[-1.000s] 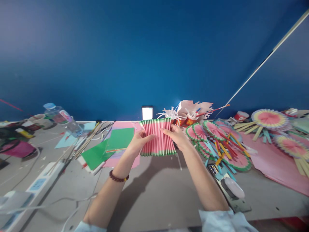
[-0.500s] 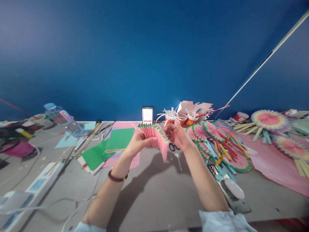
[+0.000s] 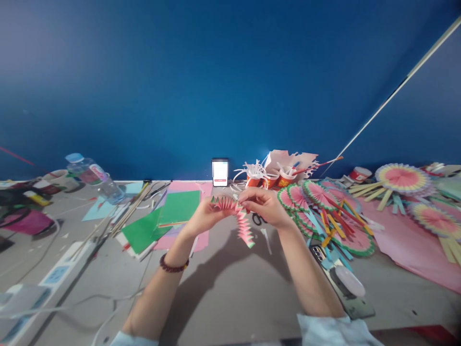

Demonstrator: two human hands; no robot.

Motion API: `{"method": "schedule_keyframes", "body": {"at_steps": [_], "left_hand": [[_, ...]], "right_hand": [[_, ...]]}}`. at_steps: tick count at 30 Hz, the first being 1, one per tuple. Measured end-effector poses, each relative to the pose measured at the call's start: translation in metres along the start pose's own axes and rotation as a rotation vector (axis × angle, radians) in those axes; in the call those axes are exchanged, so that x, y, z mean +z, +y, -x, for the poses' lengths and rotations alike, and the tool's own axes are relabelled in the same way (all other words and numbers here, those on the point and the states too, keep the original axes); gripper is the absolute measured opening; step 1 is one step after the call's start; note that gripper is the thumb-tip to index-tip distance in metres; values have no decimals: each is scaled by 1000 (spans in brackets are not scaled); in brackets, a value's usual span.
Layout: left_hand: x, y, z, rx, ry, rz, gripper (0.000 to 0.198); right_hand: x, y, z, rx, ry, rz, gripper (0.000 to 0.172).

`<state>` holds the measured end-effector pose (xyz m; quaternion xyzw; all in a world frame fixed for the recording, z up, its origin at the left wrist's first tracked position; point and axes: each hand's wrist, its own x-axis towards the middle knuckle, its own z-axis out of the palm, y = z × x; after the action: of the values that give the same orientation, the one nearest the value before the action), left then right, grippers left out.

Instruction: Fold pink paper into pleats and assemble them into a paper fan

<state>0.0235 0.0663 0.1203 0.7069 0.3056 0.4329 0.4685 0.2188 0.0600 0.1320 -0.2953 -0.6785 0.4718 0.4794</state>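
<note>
A pleated strip of pink paper with green edges (image 3: 244,228) is held above the grey table, between both hands. My left hand (image 3: 206,215) has its fingers closed around the folds at the left end. The thumb and fingers of my right hand (image 3: 262,205) pinch the strip near its middle. From that pinch the loose end hangs down in zigzag folds, tip toward me. Behind my right hand, the black handles of scissors (image 3: 258,220) show in part; their blades are hidden.
Green paper sheets (image 3: 180,207) lie left, with thin sticks (image 3: 135,209) and a plastic bottle (image 3: 95,178) beyond. Finished paper fans (image 3: 324,197), paper cups (image 3: 286,178) and a phone (image 3: 351,293) are right. A lit screen (image 3: 220,172) stands against the wall. A power strip (image 3: 54,278) lies front left.
The pleated strip has turned, and its loose end now hangs lower in clear zigzags. My right hand has closed in on the strip's middle, its fingers pointing more to the left.
</note>
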Motion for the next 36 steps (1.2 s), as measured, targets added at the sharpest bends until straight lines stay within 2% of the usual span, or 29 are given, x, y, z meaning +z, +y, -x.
{"method": "schedule_keyframes", "body": {"at_steps": [3, 10, 15, 18, 21, 24, 27, 32, 36], "left_hand": [[-2, 2, 0, 35, -42, -44, 18], [-1, 5, 1, 20, -41, -105, 18], [0, 8, 2, 13, 1, -134, 21], [0, 10, 3, 12, 3, -81, 22], [3, 10, 4, 27, 59, -36, 22], [7, 10, 4, 37, 140, -24, 23], [9, 9, 5, 17, 164, 4, 22], [10, 8, 6, -42, 136, 52, 22], [10, 8, 6, -64, 84, 49, 24]], "right_hand": [[0, -1, 2, -23, -14, 35, 14], [-1, -5, 2, -72, -45, 168, 15], [0, -4, 3, -103, -60, 237, 16], [0, -2, 3, -122, -35, 281, 17], [1, -2, 3, -146, -27, 297, 19], [2, -3, 3, -183, -14, 308, 19], [3, -4, 3, -202, 5, 312, 15], [5, -2, 4, -173, 67, 268, 13], [6, -3, 3, -131, 55, 161, 14]]}}
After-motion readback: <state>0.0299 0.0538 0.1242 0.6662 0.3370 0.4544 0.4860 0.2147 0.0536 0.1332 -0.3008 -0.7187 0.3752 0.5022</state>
